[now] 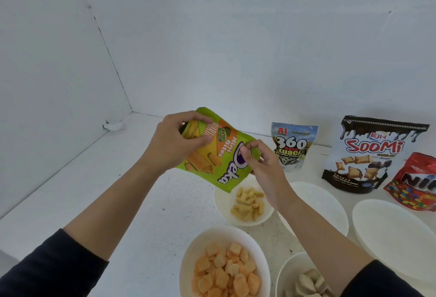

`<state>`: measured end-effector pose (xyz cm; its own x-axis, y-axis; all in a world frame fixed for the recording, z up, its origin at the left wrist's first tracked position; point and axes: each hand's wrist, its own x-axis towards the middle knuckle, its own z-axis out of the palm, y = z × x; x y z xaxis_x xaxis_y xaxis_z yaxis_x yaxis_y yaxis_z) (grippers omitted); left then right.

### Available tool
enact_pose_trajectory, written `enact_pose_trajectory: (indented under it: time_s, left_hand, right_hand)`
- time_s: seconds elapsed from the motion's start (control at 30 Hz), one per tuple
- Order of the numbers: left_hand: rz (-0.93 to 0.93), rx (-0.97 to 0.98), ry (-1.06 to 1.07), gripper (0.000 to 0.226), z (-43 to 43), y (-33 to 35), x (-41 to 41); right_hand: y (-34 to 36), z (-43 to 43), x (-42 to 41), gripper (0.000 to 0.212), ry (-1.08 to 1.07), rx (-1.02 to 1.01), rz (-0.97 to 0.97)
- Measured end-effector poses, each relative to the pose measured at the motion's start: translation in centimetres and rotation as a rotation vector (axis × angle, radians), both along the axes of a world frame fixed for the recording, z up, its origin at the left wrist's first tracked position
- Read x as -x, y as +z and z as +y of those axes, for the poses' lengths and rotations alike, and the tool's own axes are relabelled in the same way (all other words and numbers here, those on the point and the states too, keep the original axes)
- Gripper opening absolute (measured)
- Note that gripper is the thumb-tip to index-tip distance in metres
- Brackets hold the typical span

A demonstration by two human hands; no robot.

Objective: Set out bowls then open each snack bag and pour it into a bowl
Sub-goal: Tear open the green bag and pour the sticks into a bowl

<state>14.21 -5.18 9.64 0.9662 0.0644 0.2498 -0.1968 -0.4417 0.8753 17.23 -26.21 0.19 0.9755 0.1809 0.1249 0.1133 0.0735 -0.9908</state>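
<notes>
Foil like this Deka Mini Bites bag (226, 162) looks light, crinkly, slippery; mid-frame over the bowl of yellow sticks (223, 207), left hand (172, 145) grips its base, right hand (262, 169) pinches its side edge.

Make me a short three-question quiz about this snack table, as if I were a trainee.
1. True or false: the left hand and the right hand both grip the green bag.
2. What lies in the bowl under the green bag? A) yellow sticks B) orange squares C) nothing
3. How many bags stand unheld on the right?
Key: 1 true; 2 A; 3 three: the seed bag, the black-and-white bag and the red bag.
</notes>
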Motion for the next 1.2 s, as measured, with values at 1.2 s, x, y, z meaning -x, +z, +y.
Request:
enact_pose_trajectory:
  time_s: [1.2]
  left_hand:
    - [0.013, 0.003, -0.002, 0.021, -0.6, -1.0, -1.1]
  right_hand:
    - [-2.1, 0.0, 0.9, 0.038, -0.066, 0.04, 0.089]
